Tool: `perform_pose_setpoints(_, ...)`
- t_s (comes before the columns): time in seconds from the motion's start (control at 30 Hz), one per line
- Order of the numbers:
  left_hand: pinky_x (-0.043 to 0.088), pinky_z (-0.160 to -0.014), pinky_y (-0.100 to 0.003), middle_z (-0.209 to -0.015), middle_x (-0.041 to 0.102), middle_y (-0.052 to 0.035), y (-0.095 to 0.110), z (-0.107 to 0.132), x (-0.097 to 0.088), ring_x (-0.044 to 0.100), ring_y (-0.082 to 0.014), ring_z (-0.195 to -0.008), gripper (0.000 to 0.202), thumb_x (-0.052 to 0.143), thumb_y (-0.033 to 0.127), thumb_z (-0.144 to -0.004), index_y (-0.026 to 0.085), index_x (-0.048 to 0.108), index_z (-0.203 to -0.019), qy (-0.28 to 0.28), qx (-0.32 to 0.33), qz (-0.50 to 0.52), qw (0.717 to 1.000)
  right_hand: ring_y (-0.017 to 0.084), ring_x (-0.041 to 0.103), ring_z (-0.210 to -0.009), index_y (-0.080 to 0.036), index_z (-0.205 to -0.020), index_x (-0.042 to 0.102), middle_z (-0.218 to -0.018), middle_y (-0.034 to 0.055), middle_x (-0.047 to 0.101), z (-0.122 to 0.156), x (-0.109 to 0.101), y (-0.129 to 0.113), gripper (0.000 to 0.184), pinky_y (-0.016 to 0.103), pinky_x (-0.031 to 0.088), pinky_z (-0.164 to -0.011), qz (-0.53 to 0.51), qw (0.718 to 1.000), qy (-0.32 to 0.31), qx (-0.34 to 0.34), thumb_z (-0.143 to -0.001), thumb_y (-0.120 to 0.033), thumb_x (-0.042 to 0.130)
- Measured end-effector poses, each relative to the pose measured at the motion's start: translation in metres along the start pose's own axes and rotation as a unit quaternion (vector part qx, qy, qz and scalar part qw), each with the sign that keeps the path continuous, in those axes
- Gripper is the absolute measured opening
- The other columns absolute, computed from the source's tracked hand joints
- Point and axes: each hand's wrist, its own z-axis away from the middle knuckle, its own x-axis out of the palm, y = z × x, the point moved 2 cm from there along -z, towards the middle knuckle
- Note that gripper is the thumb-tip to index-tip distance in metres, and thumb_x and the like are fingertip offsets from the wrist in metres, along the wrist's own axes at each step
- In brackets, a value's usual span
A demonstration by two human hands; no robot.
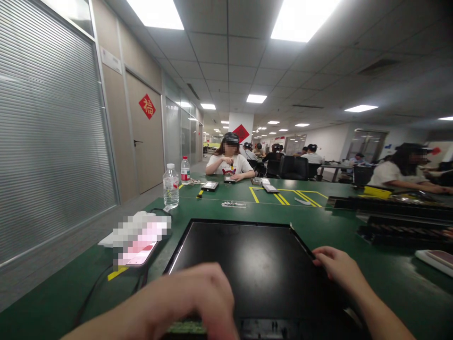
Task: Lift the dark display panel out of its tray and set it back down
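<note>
A black flat screen panel [247, 264] lies face up before me, with a thin dark frame around it. At its right edge, the fingers and thumb of my right hand [336, 264] are closed on the frame. My left hand [201, 293] is curled over the near left part of the panel, fingers bent downward. Its fingertips fall below the picture, so what they hold, if anything, is hidden. A green strip like a circuit board [187, 327] shows along the panel's near edge, partly covered by my left hand.
A phone [141, 252] and cables lie left on the green table [159, 278]. Beyond are water bottles [171, 186], hard drives [209, 186] and small metal pieces [233, 204]. Long black parts [399, 231] lie right. A person [230, 160] works opposite.
</note>
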Motion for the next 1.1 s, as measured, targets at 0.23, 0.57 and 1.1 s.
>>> perform_pose_setpoints(0.23, 0.031, -0.097, -0.043, -0.119, 0.053, -0.0118, -0.053, -0.027, -0.036, 0.046, -0.0286, -0.111, 0.042, 0.048, 0.031, -0.076, 0.018, 0.055, -0.115, 0.096, -0.217, -0.364, 0.901, 0.016, 0.059, -0.056, -0.02, -0.088, 0.063, -0.07, 0.0022, 0.069, 0.003, -0.013, -0.008, 0.031, 0.026, 0.043, -0.054, 0.043, 0.999, 0.017, -0.018, -0.07, -0.034, 0.042)
perform_pose_setpoints(0.57, 0.038, -0.087, -0.037, -0.109, 0.065, -0.0083, -0.087, -0.008, -0.043, 0.057, -0.0268, -0.101, 0.05, 0.043, 0.013, -0.072, 0.025, 0.053, -0.119, 0.101, -0.226, -0.284, 0.926, 0.021, 0.061, -0.083, -0.021, -0.082, 0.067, -0.089, 0.0056, 0.068, -0.008, -0.006, 0.007, 0.025, 0.029, 0.044, -0.071, 0.125, 0.991, 0.018, -0.034, -0.064, -0.029, 0.051)
perform_pose_setpoints(1.1, 0.047, -0.079, -0.035, -0.112, 0.064, -0.0059, -0.08, -0.009, -0.05, 0.062, -0.0234, -0.097, 0.05, 0.043, 0.01, -0.067, 0.026, 0.046, -0.115, 0.232, -0.28, -0.032, 0.931, 0.018, 0.061, -0.078, -0.019, -0.081, 0.065, -0.084, 0.0052, 0.068, 0.001, -0.005, 0.0, 0.022, 0.026, 0.043, -0.068, 0.129, 0.991, 0.014, -0.044, -0.065, -0.023, 0.05)
